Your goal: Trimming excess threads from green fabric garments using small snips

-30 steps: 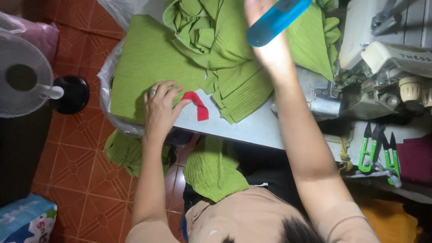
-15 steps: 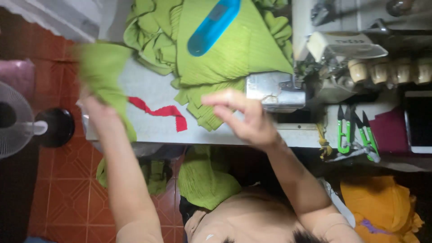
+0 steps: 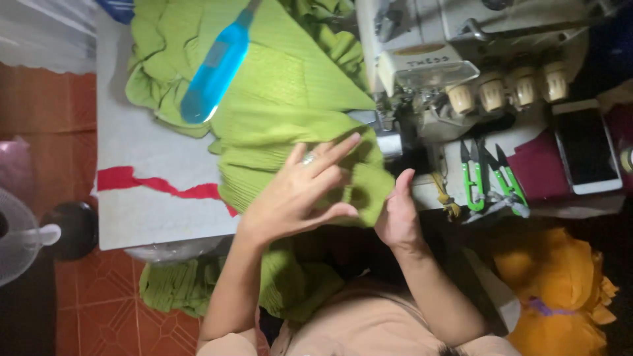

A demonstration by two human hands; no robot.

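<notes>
My left hand [image 3: 300,194], a ring on one finger, lies with fingers spread on a folded piece of green ribbed fabric [image 3: 264,155] at the table's front edge, thumb curled under the fold. At the same fold's right edge, beside the sewing machine [image 3: 461,59], my right hand [image 3: 397,214] grips the cloth with its thumb pointing up. More green fabric is heaped behind on the table, and a blue elongated plastic tool [image 3: 214,69] rests on the heap.
A red fabric strip [image 3: 158,184] lies on the grey table [image 3: 132,221]. Two green thread snips [image 3: 488,178] and a phone [image 3: 587,148] sit right of the machine. Green cloth [image 3: 178,287] hangs below the table. A fan [image 3: 20,231] stands left, orange cloth [image 3: 554,290] right.
My left hand has come from the table's far left, where it lifted a green piece, to the fold by the machine. My right hand has moved down to the fold's right edge.
</notes>
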